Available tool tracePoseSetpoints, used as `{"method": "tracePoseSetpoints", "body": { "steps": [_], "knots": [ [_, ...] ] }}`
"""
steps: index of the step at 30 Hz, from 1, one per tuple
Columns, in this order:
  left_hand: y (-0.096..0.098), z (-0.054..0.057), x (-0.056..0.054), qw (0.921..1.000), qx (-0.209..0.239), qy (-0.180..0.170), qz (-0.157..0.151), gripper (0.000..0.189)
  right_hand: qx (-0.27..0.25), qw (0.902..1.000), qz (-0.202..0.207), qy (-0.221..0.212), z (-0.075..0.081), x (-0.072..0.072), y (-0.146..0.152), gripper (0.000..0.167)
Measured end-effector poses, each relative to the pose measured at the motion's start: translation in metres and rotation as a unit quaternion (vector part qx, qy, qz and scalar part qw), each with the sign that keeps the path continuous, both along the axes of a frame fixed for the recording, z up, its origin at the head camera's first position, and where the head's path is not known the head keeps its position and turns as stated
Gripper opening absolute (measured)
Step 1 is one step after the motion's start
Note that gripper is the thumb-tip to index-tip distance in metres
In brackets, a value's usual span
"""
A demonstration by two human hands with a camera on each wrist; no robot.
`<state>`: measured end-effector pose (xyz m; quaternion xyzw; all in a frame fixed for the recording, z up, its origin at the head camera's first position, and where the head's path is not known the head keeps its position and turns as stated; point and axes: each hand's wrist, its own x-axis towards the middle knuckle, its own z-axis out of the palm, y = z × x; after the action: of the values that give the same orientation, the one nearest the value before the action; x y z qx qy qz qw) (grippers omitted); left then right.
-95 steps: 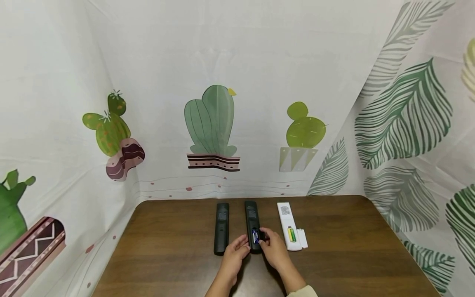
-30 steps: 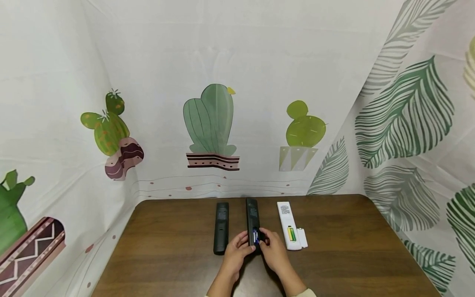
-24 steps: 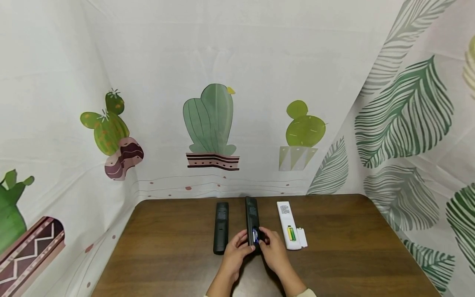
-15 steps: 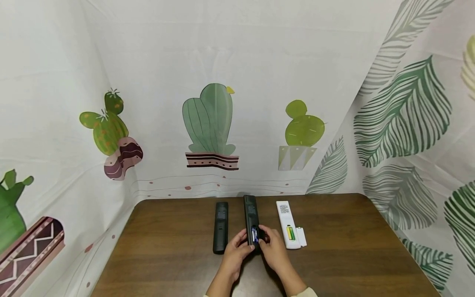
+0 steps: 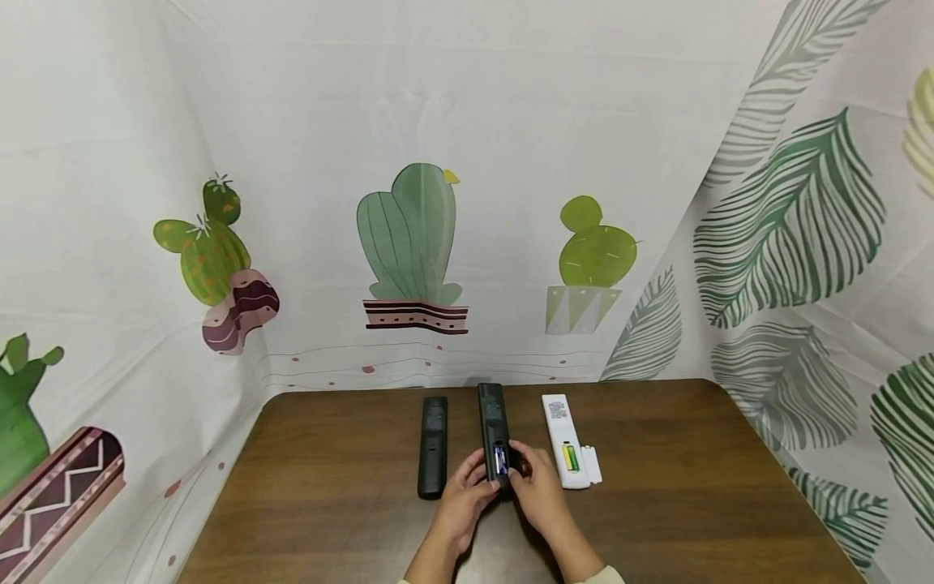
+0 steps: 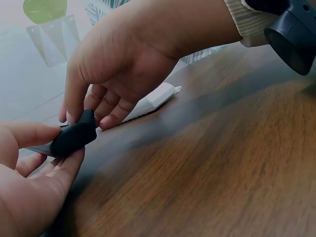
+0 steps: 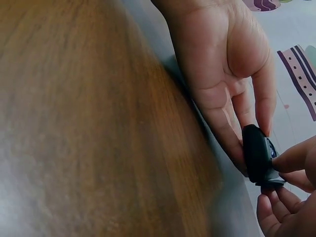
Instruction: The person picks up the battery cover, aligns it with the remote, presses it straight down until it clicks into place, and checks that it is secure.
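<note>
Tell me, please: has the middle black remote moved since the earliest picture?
Yes. In the head view, the middle black remote has shifted upward: its far end now reaches the table's back edge, which it stopped short of before.

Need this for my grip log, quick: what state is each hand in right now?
Left hand: closed, holding the middle black remote.
Right hand: closed, holding the same remote's other edge, thumb by the batteries.
</note>
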<state>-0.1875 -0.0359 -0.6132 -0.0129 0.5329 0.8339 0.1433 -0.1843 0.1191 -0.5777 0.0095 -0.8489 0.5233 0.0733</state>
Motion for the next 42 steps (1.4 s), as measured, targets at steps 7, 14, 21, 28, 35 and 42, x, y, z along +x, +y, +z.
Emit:
{"method": "tracePoseSetpoints", "body": {
  "steps": [7,14,21,28,35,42],
  "knots": [
    [0.0017,0.0010,0.0001,0.9998,0.020,-0.008,0.000,0.076,-0.006,1.0000,-0.006,-0.004,0.0005,-0.0001,0.0026,0.043],
    [0.0040,-0.0006,-0.0005,0.9995,0.030,-0.011,0.001,0.077,-0.004,0.9998,-0.015,0.013,-0.0039,-0.0038,0.0062,0.046],
    [0.0044,-0.0032,-0.0010,0.9991,0.041,-0.002,0.002,0.078,-0.015,0.9992,-0.025,0.028,-0.0035,-0.0044,0.0076,0.043],
    [0.0034,-0.0041,-0.0006,0.9990,0.044,-0.003,0.004,0.079,-0.056,0.9976,-0.015,0.036,-0.0015,-0.0044,0.0077,0.051],
    [0.0026,-0.0024,0.0008,0.9991,0.043,-0.006,0.001,0.082,-0.082,0.9956,0.002,0.045,-0.0004,-0.0062,0.0053,0.052],
    [0.0022,-0.0015,0.0017,0.9990,0.042,-0.012,-0.001,0.083,-0.096,0.9941,0.025,0.044,0.0031,-0.0072,0.0035,0.050]
  ]
}}
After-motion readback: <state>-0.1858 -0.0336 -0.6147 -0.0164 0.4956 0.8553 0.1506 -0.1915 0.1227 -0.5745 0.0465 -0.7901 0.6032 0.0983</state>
